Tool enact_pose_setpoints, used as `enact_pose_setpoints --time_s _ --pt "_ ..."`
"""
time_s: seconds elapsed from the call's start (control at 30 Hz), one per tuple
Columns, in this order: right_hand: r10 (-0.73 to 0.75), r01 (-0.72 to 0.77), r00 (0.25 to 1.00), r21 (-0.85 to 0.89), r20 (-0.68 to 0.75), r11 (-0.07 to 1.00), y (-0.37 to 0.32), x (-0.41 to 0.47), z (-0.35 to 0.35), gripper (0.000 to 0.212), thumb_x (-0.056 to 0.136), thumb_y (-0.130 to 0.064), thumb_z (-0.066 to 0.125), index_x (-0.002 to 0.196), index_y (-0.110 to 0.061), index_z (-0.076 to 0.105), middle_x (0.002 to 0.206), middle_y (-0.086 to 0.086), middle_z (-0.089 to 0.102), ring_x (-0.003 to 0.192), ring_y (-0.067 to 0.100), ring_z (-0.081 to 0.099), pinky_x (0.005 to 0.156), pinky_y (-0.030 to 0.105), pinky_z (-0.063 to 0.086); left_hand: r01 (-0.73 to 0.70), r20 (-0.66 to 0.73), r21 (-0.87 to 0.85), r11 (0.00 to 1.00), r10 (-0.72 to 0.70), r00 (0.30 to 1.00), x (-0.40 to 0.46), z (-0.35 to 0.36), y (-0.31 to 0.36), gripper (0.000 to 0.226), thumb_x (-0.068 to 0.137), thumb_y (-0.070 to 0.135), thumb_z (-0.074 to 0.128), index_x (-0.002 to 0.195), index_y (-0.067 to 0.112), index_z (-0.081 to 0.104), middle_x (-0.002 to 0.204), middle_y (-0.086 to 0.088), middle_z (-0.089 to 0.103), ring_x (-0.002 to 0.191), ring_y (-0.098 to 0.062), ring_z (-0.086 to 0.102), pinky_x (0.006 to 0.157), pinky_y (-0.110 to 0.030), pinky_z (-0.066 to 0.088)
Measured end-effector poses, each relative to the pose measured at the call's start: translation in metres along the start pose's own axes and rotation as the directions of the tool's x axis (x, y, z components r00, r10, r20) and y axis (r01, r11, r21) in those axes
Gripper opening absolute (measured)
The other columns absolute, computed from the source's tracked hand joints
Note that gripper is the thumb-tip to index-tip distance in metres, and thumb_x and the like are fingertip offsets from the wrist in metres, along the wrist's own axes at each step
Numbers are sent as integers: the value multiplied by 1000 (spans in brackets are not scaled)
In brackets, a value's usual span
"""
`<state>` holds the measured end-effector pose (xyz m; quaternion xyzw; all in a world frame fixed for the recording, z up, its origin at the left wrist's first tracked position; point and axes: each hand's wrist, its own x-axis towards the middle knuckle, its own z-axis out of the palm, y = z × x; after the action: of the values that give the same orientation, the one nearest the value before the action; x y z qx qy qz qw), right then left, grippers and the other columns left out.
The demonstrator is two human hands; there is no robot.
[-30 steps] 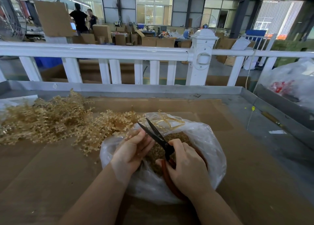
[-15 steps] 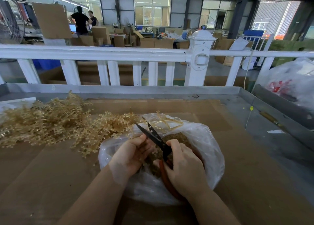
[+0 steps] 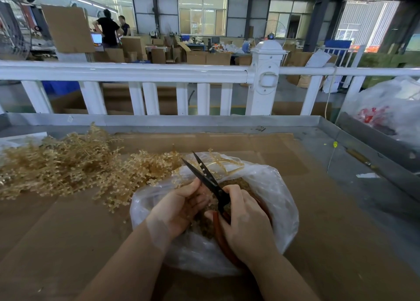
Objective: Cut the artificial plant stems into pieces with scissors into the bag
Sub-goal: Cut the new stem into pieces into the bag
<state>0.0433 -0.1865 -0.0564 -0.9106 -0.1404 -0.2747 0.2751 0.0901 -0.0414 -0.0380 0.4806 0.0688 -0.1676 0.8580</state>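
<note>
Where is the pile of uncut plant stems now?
The pile of uncut stems lies on the cardboard at the left, beside the plastic bag.

Big hall with bright windows (image 3: 202, 15) at twelve o'clock, white fence (image 3: 127, 72) across the middle, brown boxes (image 3: 134, 48) behind, two people (image 3: 109, 30) at eleven.
</note>
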Motion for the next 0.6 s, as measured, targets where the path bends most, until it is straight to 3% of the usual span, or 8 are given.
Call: enact_pose_setpoints --time_s 0.17,0.23,0.47,0.6 --pt "-2 2 1000 -13 12 1000 0 0 0 44 87 -52 49 108 -14 56 92 -1 63 82 16 62 66 27 53 -43 6 -46 998 43 999 2 -3 -3 20 74 10 62 94 7 65 67 -3 66 60 -11 66 64 -23 58" --pt "-3 3 1000 -16 19 1000 1 0 0 41 87 -49 56 109 -15 56 94 -1 63 83 15 61 68 28 53 -47 -27 -40 998 46 999 1 -2 -2 7 83 8 59 87 6 64 63 -3 65 57 -12 66 60 -24 58" --pt "1 -1 1000 -2 4 1000 1 0 0 39 86 -44 63 110 -14 57 96 0 63 87 16 61 71 27 52 5 -93 -25 1000 -7 996 1 0 1 18 87 9 57 71 7 63 56 -2 61 49 -12 59 52 -22 55" --pt "-1 1 1000 8 -4 1000 1 -1 0 40 86 -44 63 111 -13 57 96 0 63 87 16 60 72 25 51 40 -129 -44 998 -46 991 1 1 2 15 87 7 57 73 6 63 54 -1 61 49 -13 57 53 -24 54"
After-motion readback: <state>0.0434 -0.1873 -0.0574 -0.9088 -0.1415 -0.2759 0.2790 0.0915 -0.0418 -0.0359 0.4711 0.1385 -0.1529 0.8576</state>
